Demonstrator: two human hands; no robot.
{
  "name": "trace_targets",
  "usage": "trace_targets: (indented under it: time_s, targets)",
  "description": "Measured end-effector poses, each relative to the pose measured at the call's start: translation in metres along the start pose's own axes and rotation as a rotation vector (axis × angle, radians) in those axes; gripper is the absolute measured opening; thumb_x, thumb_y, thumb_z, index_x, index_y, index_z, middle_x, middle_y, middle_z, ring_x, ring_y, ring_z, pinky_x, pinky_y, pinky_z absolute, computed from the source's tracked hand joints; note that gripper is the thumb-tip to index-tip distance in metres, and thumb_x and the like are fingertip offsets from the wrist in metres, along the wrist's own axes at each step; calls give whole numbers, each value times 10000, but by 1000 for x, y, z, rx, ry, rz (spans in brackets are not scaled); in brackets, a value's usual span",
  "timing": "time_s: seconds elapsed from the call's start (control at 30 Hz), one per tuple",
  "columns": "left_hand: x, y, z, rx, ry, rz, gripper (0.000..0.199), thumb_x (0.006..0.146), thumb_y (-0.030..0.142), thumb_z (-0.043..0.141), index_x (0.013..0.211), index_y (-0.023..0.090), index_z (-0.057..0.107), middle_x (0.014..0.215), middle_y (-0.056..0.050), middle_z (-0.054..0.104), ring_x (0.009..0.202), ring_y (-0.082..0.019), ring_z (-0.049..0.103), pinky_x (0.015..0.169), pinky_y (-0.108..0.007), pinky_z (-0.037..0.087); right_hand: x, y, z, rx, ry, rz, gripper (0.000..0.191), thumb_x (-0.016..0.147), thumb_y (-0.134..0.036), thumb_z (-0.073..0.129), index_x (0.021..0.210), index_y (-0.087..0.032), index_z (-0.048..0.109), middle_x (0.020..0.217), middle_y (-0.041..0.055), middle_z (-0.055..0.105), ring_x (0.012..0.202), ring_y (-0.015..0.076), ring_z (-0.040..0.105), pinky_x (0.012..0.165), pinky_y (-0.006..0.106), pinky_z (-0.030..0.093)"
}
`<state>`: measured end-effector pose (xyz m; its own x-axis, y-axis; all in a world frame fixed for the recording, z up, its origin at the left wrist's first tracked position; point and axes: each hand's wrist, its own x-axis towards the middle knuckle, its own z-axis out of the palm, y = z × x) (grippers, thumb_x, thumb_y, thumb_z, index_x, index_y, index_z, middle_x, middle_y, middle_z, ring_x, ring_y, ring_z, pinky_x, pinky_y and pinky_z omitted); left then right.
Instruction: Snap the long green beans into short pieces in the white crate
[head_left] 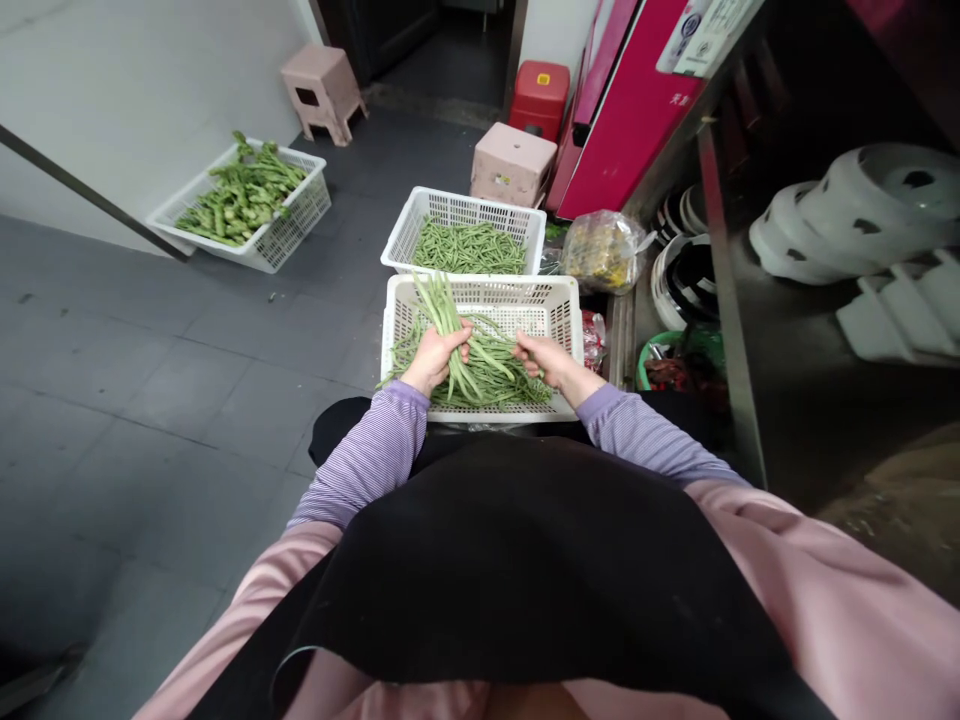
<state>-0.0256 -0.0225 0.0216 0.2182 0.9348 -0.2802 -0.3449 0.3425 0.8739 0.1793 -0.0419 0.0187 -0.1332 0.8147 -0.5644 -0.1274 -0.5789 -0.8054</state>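
My left hand [436, 357] is wrapped round a bunch of long green beans [448, 312] above the near white basket [559, 298]. The bunch slants, its upper ends toward the basket's far rim. My right hand [546, 362] is over the right part of the same basket, fingers curled together; what they hold, if anything, is too small to name. Loose long beans [499, 385] lie in the basket below both hands. Just beyond stands a second white basket [405, 232] with short green bean pieces [469, 247].
Another white basket [292, 222] with green vegetables [244, 195] stands at the left wall. Pink stools [322, 85], a red stool [538, 95] and a magenta cabinet [626, 110] are farther back. A metal shelf [731, 300] and a filled plastic bag [604, 250] lie right.
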Motion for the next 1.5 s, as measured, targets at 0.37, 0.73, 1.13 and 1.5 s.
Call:
trace_targets:
  time_s: [0.37, 0.73, 1.13, 1.5]
  targets:
    - [12, 0, -9, -24, 198, 96, 265, 718, 326, 786, 763, 129, 614, 473, 48, 486, 378, -65, 432, 382, -203, 342, -13, 12, 29, 72, -323, 44, 342, 833, -392, 705, 682, -181, 483, 519, -69, 390, 387, 40, 271, 351, 174, 203]
    - [-11, -6, 13, 64, 21, 66, 301, 681, 329, 816, 783, 127, 618, 541, 30, 554, 411, -62, 458, 410, -206, 380, 18, 11, 20, 352, 188, 198, 262, 1024, -303, 422, 783, -203, 443, 528, -41, 484, 414, 86, 441, 401, 179, 392]
    - [3, -4, 4, -123, 50, -104, 217, 720, 239, 761, 763, 129, 579, 519, 54, 498, 391, -48, 408, 384, -194, 324, -9, 13, 28, 226, -452, 297, 303, 903, -364, 651, 754, -187, 456, 525, -83, 377, 398, 51, 318, 380, 151, 291]
    - [-26, -8, 26, 360, 34, 137, 257, 721, 328, 786, 669, 144, 615, 536, -9, 592, 438, -89, 463, 466, -230, 383, 10, 6, 23, 564, 189, 197, 292, 1031, -269, 400, 747, -204, 416, 488, -66, 434, 378, 65, 414, 395, 148, 388]
